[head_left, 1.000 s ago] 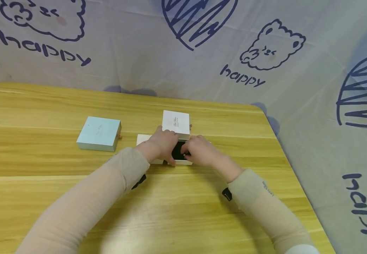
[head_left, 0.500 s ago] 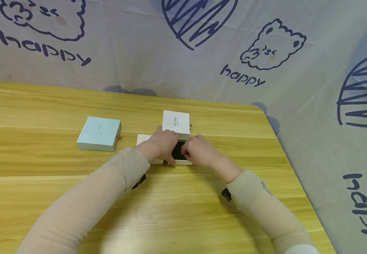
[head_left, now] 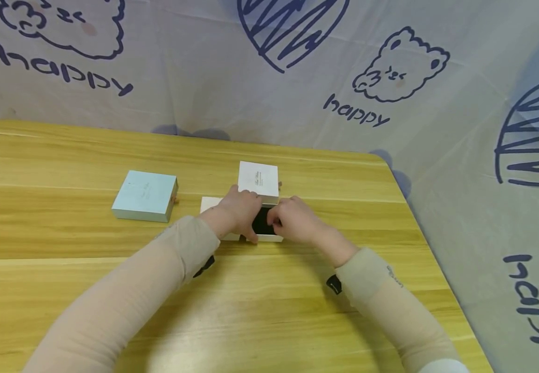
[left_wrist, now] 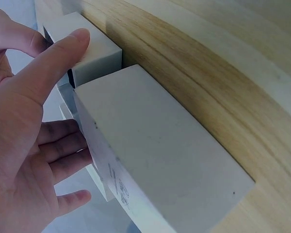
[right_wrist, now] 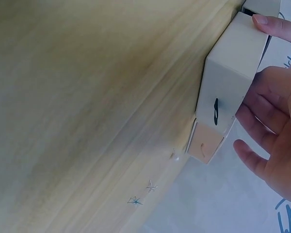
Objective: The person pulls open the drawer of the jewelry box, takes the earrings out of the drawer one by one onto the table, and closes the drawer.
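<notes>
A white drawer-style box (head_left: 207,203) lies at mid-table, its black-lined drawer (head_left: 270,239) pulled out to the right. My left hand (head_left: 241,210) grips the box where drawer and sleeve meet; in the left wrist view the thumb lies on the drawer's front wall and the fingers reach behind. Curled fingers of my right hand (head_left: 295,220) dip into the drawer, their tips hidden in the right wrist view; I cannot tell whether they pinch something. A dark pull loop (right_wrist: 216,111) hangs on the drawer's end. Small star-shaped pieces (right_wrist: 135,200) lie on the table beyond it.
Right behind the drawer stands a second white box (head_left: 258,180) with printed lettering. A light blue box (head_left: 145,194) with a brown pull tab sits to the left on the wooden table (head_left: 250,311). A printed cloth (head_left: 204,98) hangs along the back and right edges.
My right hand has shifted very slightly within the drawer, its fingertips now a little to the right. The left hand and the boxes stay in place.
</notes>
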Available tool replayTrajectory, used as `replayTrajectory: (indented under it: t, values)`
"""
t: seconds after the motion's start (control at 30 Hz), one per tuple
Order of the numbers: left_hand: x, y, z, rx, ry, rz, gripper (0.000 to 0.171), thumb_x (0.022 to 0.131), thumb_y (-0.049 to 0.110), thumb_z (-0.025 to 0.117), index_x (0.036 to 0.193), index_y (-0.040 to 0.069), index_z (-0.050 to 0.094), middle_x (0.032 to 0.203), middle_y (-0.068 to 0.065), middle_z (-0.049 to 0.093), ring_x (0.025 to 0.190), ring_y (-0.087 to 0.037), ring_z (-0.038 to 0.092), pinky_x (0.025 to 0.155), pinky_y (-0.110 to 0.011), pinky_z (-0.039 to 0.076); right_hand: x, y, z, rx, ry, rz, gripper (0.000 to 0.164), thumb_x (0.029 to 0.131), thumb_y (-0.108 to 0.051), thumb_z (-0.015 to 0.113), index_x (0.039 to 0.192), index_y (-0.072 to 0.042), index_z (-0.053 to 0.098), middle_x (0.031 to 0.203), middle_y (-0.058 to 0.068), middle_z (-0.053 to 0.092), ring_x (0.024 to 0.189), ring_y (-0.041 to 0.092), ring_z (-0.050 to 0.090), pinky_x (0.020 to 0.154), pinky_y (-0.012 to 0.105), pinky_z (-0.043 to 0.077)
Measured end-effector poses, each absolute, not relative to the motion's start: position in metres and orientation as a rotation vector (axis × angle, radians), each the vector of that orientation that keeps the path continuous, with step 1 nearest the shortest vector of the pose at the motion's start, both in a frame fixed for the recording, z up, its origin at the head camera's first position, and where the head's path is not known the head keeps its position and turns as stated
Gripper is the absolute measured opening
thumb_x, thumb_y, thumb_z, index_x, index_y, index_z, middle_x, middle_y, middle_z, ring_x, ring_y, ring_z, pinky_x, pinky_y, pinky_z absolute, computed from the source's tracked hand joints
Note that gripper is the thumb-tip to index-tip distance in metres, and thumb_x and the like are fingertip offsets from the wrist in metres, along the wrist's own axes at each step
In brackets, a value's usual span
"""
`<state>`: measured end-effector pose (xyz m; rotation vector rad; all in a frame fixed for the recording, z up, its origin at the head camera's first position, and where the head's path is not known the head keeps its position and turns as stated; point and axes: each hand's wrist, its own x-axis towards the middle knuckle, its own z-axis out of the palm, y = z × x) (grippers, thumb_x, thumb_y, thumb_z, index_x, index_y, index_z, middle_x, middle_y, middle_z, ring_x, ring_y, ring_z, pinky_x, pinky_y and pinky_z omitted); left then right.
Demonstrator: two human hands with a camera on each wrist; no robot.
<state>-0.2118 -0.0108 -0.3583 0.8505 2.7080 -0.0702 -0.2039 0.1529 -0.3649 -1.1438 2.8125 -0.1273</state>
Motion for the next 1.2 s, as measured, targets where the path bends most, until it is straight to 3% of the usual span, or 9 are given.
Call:
replayTrajectory:
  t: [0.4, 0.63, 0.93, 1.2]
  values:
    - [-0.212, -0.011, -0.358, 0.849, 2.709, -0.083, 0.075, 0.07, 0.056, 0.074, 0.122, 0.004, 0.054, 0.12, -0.009, 0.058, 0.113, -0.025, 0.053, 0.104, -0.048, 0.033, -0.205, 0.16, -0.353, -1.149, 2.874, -0.23, 0.011, 0.082, -0.005, 0.064, 0.087, -0.006, 0.074, 0.085, 0.005, 0.073, 0.082, 0.022, 0.064, 0.086, 0.039, 0.048]
    - [-0.211, -0.011, -0.357, 0.843, 2.72, -0.065, 0.076, 0.071, 0.054, 0.074, 0.123, 0.003, 0.054, 0.123, -0.01, 0.058, 0.115, -0.025, 0.052, 0.107, -0.048, 0.031, -0.214, 0.18, -0.344, -0.895, 2.951, -0.354, 0.013, 0.084, -0.008, 0.061, 0.091, -0.006, 0.072, 0.089, 0.006, 0.072, 0.087, 0.022, 0.065, 0.08, 0.036, 0.053]
    - [-0.212, -0.011, -0.358, 0.835, 2.709, -0.063, 0.078, 0.071, 0.054, 0.074, 0.125, 0.003, 0.052, 0.126, -0.01, 0.056, 0.118, -0.025, 0.051, 0.109, -0.049, 0.029, -0.224, 0.202, -0.353, -0.653, 2.948, -0.364, 0.016, 0.087, -0.008, 0.059, 0.098, -0.003, 0.07, 0.096, 0.01, 0.07, 0.09, 0.024, 0.064, 0.084, 0.039, 0.051]
    - [-0.212, -0.011, -0.358, 0.833, 2.7, -0.061, 0.078, 0.071, 0.054, 0.074, 0.126, 0.003, 0.052, 0.125, -0.01, 0.056, 0.117, -0.026, 0.051, 0.108, -0.049, 0.03, -0.232, 0.209, -0.371, -0.685, 2.946, -0.273, 0.013, 0.086, -0.008, 0.06, 0.093, -0.004, 0.071, 0.093, 0.009, 0.072, 0.089, 0.024, 0.065, 0.086, 0.038, 0.051]
